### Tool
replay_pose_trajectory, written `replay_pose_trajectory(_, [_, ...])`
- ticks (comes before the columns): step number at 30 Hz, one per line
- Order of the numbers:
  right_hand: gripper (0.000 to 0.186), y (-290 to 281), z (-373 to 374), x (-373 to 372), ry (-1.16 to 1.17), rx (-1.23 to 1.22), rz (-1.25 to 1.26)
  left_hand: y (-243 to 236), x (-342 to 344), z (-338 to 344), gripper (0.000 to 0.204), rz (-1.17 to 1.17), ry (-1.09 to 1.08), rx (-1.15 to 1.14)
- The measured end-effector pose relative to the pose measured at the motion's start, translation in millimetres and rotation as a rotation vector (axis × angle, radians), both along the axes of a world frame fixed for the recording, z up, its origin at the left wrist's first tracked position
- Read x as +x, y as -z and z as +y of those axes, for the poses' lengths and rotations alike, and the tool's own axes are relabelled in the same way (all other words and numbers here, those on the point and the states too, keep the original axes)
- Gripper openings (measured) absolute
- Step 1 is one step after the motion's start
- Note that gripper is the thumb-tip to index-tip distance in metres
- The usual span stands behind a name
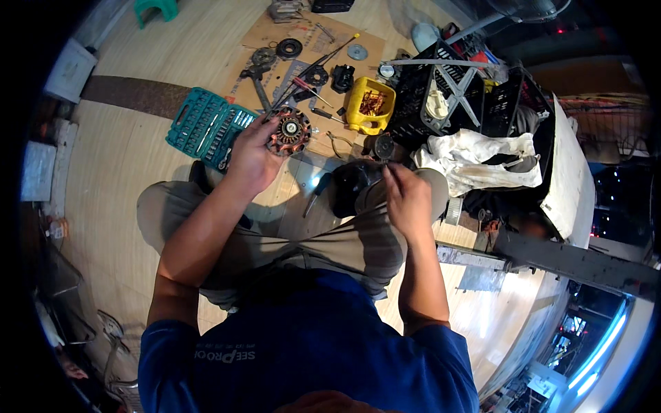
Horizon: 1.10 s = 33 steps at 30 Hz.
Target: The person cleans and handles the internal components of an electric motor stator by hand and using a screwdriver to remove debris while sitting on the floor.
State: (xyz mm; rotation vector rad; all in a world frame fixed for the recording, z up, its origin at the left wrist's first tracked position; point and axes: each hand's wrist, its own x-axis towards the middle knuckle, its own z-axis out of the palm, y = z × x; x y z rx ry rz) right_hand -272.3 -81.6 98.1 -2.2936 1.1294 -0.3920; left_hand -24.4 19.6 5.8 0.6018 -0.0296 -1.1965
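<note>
My left hand (pixel 253 157) is closed on the edge of a motor stator (pixel 290 131), a round part with copper windings around a pale centre. Over my right knee, my right hand (pixel 409 202) has its thumb and finger pressed together; whatever is in them is too small to make out. Just beyond those fingertips is a dark round part (pixel 383 146). A blue-handled screwdriver (pixel 317 195) lies on the floor between my legs. Pliers (pixel 340 146) with yellowish handles rest a little farther off, beside a yellow cut-open container (pixel 372 105) holding copper-coloured pieces.
An open green socket set (pixel 208 127) lies left of the stator. Cardboard (pixel 242 51) ahead carries metal rings, a hammer (pixel 257 88) and other tools. Black crates (pixel 441 93) and a whitish cloth (pixel 482 158) stand close on the right. A metal beam (pixel 571 265) juts in at the lower right.
</note>
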Motion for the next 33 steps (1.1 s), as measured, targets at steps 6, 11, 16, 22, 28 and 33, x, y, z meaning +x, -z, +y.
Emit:
replay_pose_trajectory(6, [0.014, -21.5, 71.9, -15.3, -0.593, 0.209, -0.01, 20.5, 5.6, -10.3, 0.02, -0.013, -0.184, 0.053])
replay_pose_trajectory(11, [0.017, 42.2, 73.5, -20.7, -0.426, 0.239, 0.48, 20.1, 18.9, -11.2, 0.021, 0.174, -0.139, 0.099])
replay_pose_trajectory(16, [0.016, 45.8, 1.7, -61.0, 0.07, 0.031, 0.334, -0.8, 30.9, -1.7, 0.027, 0.151, 0.062, 0.008])
replay_pose_trajectory(22, [0.013, -30.9, -2.3, -83.4, 0.14, -0.154, -0.035, -0.4, 24.3, -9.8, 0.022, -0.018, -0.09, 0.099])
replay_pose_trajectory(28, [0.015, -28.4, 72.2, -126.1, -0.352, 0.304, 0.118, 18.2, 36.1, -13.0, 0.026, 0.058, -0.228, 0.048])
replay_pose_trajectory(33, [0.018, 51.9, 107.4, -220.0, -0.007, 0.413, 0.329, 19.7, 29.0, -13.1, 0.023, 0.16, -0.201, -0.077])
